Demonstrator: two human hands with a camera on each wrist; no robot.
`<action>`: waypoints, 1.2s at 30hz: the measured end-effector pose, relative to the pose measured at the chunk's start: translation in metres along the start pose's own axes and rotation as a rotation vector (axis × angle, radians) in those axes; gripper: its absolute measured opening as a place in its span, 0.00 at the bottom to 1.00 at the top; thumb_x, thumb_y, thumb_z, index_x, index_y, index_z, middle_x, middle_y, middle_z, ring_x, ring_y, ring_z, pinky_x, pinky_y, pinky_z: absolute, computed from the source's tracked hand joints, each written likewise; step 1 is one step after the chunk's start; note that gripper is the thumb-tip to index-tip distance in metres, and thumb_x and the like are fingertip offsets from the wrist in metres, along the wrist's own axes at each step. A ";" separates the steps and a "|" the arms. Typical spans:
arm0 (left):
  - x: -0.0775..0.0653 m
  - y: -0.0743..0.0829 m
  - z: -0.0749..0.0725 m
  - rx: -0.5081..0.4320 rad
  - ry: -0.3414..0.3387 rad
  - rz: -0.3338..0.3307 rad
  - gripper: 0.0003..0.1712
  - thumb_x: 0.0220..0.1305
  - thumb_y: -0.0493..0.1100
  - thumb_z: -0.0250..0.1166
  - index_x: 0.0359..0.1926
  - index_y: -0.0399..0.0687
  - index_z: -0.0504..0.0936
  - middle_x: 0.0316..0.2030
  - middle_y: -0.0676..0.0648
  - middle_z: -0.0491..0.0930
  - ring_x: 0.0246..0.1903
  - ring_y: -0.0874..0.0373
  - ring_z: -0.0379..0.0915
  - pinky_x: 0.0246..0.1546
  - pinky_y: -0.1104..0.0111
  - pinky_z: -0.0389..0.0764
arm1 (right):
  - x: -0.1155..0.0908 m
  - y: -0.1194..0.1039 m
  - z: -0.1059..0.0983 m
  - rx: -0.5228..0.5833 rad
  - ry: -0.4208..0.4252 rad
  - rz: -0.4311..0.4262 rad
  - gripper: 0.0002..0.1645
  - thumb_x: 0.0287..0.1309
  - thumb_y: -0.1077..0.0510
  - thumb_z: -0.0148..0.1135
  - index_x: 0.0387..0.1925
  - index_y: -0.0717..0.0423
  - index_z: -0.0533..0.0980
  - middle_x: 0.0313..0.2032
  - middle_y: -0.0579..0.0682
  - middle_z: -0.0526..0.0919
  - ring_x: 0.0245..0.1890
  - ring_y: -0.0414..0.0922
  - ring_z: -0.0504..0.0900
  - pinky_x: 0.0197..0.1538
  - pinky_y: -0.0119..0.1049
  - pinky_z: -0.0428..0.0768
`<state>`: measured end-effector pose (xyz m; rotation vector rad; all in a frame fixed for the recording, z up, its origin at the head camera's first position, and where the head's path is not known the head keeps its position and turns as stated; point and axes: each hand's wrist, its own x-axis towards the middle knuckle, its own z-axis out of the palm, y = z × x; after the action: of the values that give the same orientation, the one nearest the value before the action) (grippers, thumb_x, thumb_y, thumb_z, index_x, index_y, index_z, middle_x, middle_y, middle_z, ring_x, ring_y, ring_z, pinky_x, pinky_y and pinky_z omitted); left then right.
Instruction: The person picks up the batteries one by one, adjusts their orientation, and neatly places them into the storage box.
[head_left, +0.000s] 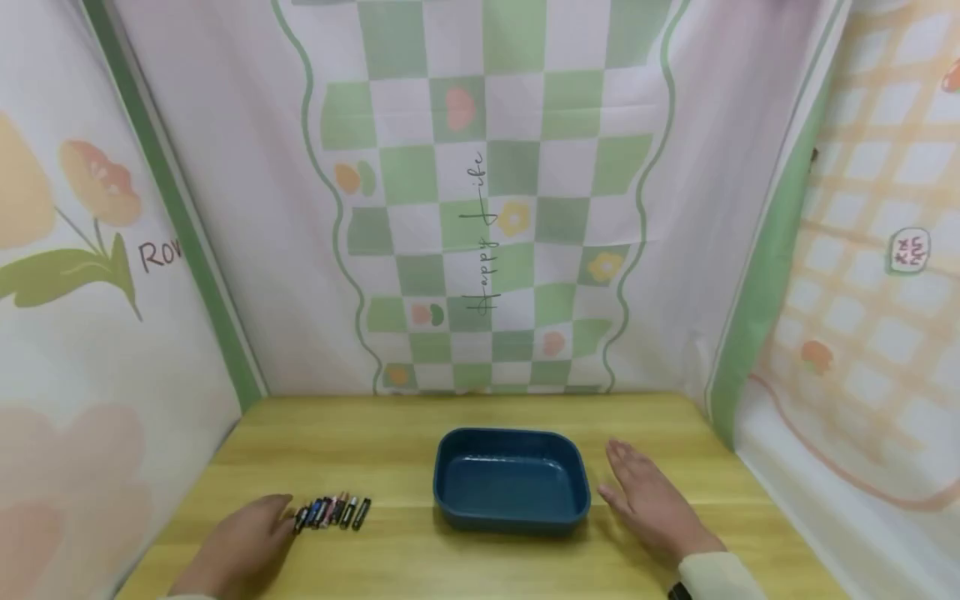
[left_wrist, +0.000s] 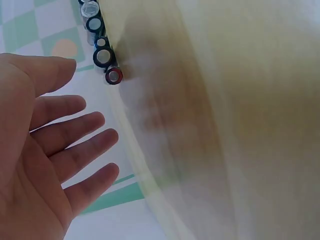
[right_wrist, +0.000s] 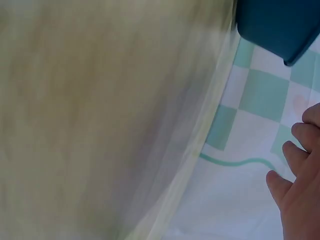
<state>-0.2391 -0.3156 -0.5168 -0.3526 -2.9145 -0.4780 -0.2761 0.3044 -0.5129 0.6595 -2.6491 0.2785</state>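
Several batteries (head_left: pixel 347 512) lie side by side in a short row on the left of the table. Their round metal ends face the camera in the left wrist view, where the nearest battery (left_wrist: pixel 114 76) has a red ring. My left hand (head_left: pixel 243 533) is at the left end of this row, fingers spread and relaxed with nothing between them. A dark blue rectangular bin (head_left: pixel 517 527) stands near the middle of the table, its bare inner floor visible. Just right of the bin, my right hand (head_left: pixel 652 504) is held with loosely extended fingers, apart from its wall.
The wood-grain table (head_left: pixel 405 558) reaches back to a hanging cloth (head_left: pixel 510 158) with green checks. Patterned cloths also hang at the left and right sides. A pale sleeve (head_left: pixel 720 577) and a dark wristband (head_left: pixel 678 592) show at the right wrist.
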 end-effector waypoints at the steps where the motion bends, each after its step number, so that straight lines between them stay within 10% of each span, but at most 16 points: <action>1: -0.001 0.000 -0.001 -0.006 -0.008 -0.007 0.22 0.66 0.46 0.62 0.55 0.35 0.78 0.50 0.37 0.79 0.52 0.38 0.74 0.55 0.42 0.71 | 0.000 -0.002 0.001 -0.002 0.004 -0.008 0.39 0.71 0.43 0.50 0.68 0.70 0.60 0.69 0.64 0.59 0.68 0.62 0.58 0.67 0.24 0.27; 9: -0.003 -0.005 0.005 0.034 -0.043 -0.045 0.17 0.63 0.44 0.65 0.46 0.34 0.82 0.43 0.38 0.82 0.46 0.39 0.77 0.51 0.44 0.75 | 0.000 -0.018 0.009 -0.005 -0.006 -0.026 0.38 0.70 0.42 0.51 0.67 0.69 0.63 0.69 0.63 0.62 0.68 0.59 0.61 0.73 0.38 0.46; 16: -0.006 -0.009 0.011 0.005 -0.097 -0.107 0.21 0.63 0.46 0.65 0.48 0.31 0.80 0.45 0.36 0.80 0.48 0.36 0.75 0.52 0.42 0.73 | -0.003 -0.032 0.008 0.016 0.030 -0.075 0.37 0.69 0.45 0.54 0.64 0.72 0.66 0.66 0.65 0.66 0.65 0.62 0.65 0.68 0.21 0.32; 26: 0.004 -0.009 0.004 0.027 -0.052 -0.083 0.13 0.60 0.44 0.66 0.40 0.37 0.82 0.34 0.44 0.78 0.35 0.48 0.76 0.41 0.49 0.79 | 0.023 -0.040 0.009 0.038 -0.079 -0.064 0.40 0.71 0.42 0.50 0.65 0.73 0.63 0.67 0.65 0.64 0.67 0.60 0.62 0.65 0.55 0.64; 36: 0.013 0.005 0.004 0.020 -0.106 -0.099 0.15 0.60 0.43 0.66 0.42 0.35 0.82 0.36 0.45 0.79 0.38 0.46 0.77 0.44 0.47 0.79 | 0.023 -0.040 0.007 -0.019 -0.050 -0.101 0.40 0.69 0.40 0.51 0.67 0.69 0.64 0.67 0.62 0.65 0.67 0.57 0.63 0.70 0.42 0.57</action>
<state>-0.2506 -0.3071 -0.5163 -0.2382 -3.0492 -0.4575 -0.2778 0.2581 -0.5057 0.8015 -2.6519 0.2103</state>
